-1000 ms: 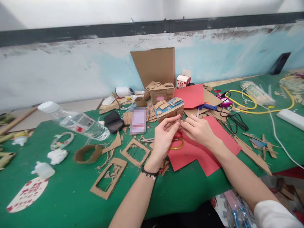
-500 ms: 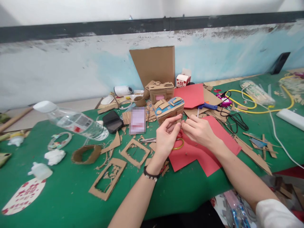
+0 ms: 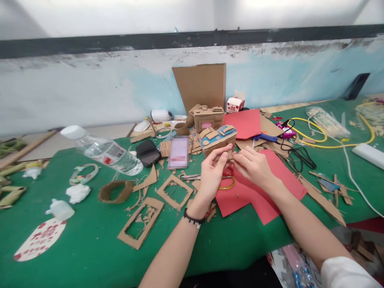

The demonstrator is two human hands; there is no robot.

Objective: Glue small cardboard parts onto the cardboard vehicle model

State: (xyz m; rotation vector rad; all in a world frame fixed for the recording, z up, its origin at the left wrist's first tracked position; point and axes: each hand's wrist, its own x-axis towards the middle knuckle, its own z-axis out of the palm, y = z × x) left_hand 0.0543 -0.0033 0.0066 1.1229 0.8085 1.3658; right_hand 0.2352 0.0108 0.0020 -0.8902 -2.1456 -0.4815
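Note:
My left hand and my right hand meet over the red paper, fingertips pinched together. Between them is a small brown piece that looks like cardboard, mostly covered by the fingers. Just behind the left fingers stands a cardboard model camera with a blue top. Below the hands lie scissors, with red and yellow handles and blades pointing left. A blue glue gun rests beyond my right hand.
A second cardboard camera stands near the wall. Cut cardboard frames and a cardboard ring lie at left, by a tilted water bottle. Black cable, yellow cable and a white power strip are at right.
The view has shifted slightly, so the table's things appear farther right. The hands stay together over the red paper, and the small brown piece between the fingertips shows more now.

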